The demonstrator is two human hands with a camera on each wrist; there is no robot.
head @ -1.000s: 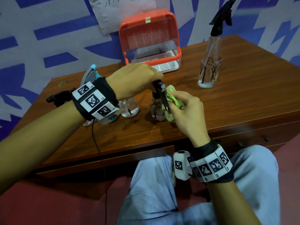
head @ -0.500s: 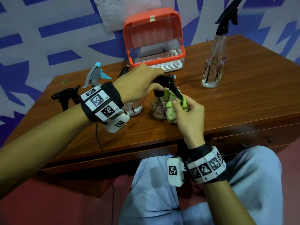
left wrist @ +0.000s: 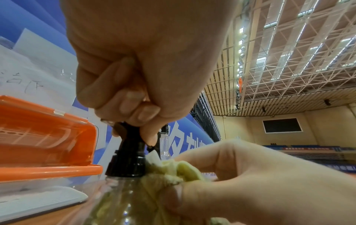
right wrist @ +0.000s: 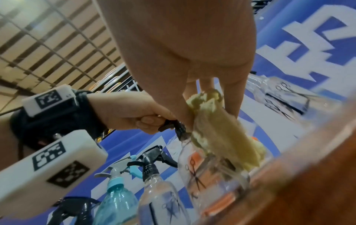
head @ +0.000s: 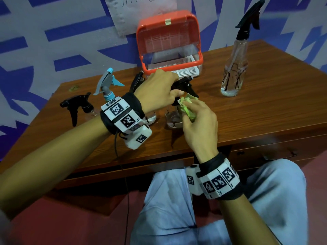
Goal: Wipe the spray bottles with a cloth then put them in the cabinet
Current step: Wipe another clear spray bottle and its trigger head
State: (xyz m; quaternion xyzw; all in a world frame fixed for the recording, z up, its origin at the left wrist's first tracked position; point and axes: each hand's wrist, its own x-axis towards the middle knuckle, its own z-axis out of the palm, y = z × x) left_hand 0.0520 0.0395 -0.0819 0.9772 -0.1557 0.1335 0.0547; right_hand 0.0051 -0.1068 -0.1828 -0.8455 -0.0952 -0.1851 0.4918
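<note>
A clear spray bottle (head: 174, 120) with a black trigger head (head: 184, 84) stands upright on the wooden desk (head: 265, 110). My left hand (head: 159, 89) grips the black head from above, fingers curled round it (left wrist: 133, 106). My right hand (head: 198, 121) holds a bunched green cloth (head: 187, 107) pressed against the bottle's neck and shoulder, as the left wrist view shows the cloth (left wrist: 173, 170) beside the black collar (left wrist: 126, 166). The right wrist view shows the cloth (right wrist: 221, 126) draped down the clear bottle (right wrist: 204, 172).
An orange cabinet (head: 168, 43) with its clear lid raised stands at the back of the desk. A tall clear bottle (head: 235, 68) stands at the right. A blue-topped bottle (head: 108, 85), a black-topped one (head: 79, 106) and another behind my wrist stand at the left.
The bottle's trigger head has turned from pointing toward me to pointing right. My right hand with the cloth has shifted up from the bottle's body to its neck.
</note>
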